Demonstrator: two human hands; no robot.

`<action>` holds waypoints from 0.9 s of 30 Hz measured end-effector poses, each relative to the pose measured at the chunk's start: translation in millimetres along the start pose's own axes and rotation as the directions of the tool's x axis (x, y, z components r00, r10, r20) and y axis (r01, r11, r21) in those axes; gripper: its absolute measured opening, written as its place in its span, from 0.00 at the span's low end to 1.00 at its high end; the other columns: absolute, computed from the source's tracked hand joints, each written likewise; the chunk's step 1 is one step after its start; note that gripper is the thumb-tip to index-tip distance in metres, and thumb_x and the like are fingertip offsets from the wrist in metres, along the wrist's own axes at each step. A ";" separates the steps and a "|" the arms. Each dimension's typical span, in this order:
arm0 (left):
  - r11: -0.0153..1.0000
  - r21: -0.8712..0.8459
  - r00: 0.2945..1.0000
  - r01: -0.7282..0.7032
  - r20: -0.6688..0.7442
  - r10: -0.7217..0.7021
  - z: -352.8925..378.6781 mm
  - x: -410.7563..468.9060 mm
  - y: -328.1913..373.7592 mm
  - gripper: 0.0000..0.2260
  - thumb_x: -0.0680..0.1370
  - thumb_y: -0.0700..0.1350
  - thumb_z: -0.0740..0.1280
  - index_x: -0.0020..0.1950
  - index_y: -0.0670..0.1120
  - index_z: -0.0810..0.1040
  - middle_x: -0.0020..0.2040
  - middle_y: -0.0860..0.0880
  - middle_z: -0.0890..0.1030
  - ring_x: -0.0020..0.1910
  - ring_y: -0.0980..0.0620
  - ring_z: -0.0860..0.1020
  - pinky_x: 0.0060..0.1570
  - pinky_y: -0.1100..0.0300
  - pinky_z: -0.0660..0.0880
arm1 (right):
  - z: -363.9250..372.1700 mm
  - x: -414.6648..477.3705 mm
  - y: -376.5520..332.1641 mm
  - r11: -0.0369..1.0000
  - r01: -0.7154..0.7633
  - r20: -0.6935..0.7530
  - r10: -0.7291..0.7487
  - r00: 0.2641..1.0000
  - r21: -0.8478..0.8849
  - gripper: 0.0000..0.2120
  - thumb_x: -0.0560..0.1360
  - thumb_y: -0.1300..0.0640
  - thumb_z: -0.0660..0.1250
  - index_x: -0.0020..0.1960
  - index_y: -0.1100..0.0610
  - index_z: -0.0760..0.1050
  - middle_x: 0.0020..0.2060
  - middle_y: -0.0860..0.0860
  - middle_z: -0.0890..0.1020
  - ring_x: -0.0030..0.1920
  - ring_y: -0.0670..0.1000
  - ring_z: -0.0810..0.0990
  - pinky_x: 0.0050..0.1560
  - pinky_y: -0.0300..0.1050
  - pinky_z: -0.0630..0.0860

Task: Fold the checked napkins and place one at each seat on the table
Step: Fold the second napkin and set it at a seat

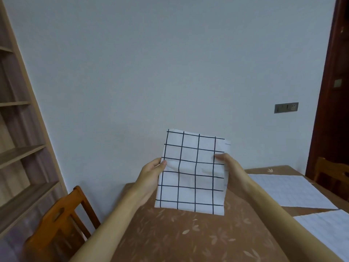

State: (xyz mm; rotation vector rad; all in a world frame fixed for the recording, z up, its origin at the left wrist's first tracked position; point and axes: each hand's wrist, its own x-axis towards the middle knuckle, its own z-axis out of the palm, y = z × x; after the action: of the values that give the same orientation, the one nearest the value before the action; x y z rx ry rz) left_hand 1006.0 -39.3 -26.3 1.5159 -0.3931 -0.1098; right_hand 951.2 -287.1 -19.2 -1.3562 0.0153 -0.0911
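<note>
A white napkin with a dark grid [192, 173] is held upright in the air above the table's left end, folded into a rectangle. My left hand [151, 173] pinches its left edge, thumb on the front. Its right edge is pinched by my right hand [229, 168], thumb also on the front. The fingers behind the cloth are hidden. Two more pale checked napkins lie flat on the table at the right, one farther back [287, 190], one nearer [328, 229].
The table [179, 237] wears a brown cloth with a leaf pattern and stands against a plain wall. A wooden chair [60, 222] sits at the left end, another chair [334, 173] at the far right. Wooden shelves [17, 129] rise at the left.
</note>
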 end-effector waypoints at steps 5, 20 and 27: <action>0.998 0.037 0.997 0.049 0.063 -0.051 9.4 -7.3 3.3 0.23 0.77 0.62 0.68 0.65 0.48 0.77 0.63 0.55 0.81 0.69 0.55 0.73 0.75 0.51 0.61 | 7.4 8.0 -3.6 0.988 0.087 -0.123 -0.103 0.987 -0.127 0.10 0.74 0.52 0.73 0.46 0.58 0.76 0.42 0.56 0.85 0.40 0.55 0.86 0.42 0.48 0.83; 0.993 -0.057 0.993 0.101 0.065 -0.098 15.6 -0.2 5.6 0.42 0.64 0.62 0.80 0.70 0.44 0.68 0.69 0.52 0.76 0.70 0.52 0.71 0.75 0.49 0.64 | 24.9 -6.5 -9.2 0.971 0.216 0.038 -0.213 0.976 -0.105 0.16 0.74 0.50 0.74 0.58 0.56 0.81 0.51 0.52 0.88 0.52 0.54 0.87 0.60 0.58 0.80; 0.999 -0.044 1.000 0.027 -0.015 -0.027 6.1 1.7 16.3 0.19 0.72 0.57 0.75 0.58 0.50 0.77 0.57 0.55 0.81 0.58 0.58 0.78 0.71 0.54 0.67 | 8.5 0.6 4.5 0.954 0.246 0.089 -0.234 0.968 -0.169 0.24 0.75 0.46 0.74 0.55 0.68 0.79 0.49 0.68 0.82 0.52 0.66 0.83 0.62 0.67 0.76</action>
State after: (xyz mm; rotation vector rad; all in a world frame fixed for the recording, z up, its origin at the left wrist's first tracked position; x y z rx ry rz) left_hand 1002.9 -44.6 -9.9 1.4779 -0.3553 -0.1267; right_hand 952.6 -277.9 -21.8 -1.5365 -0.2043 -0.2534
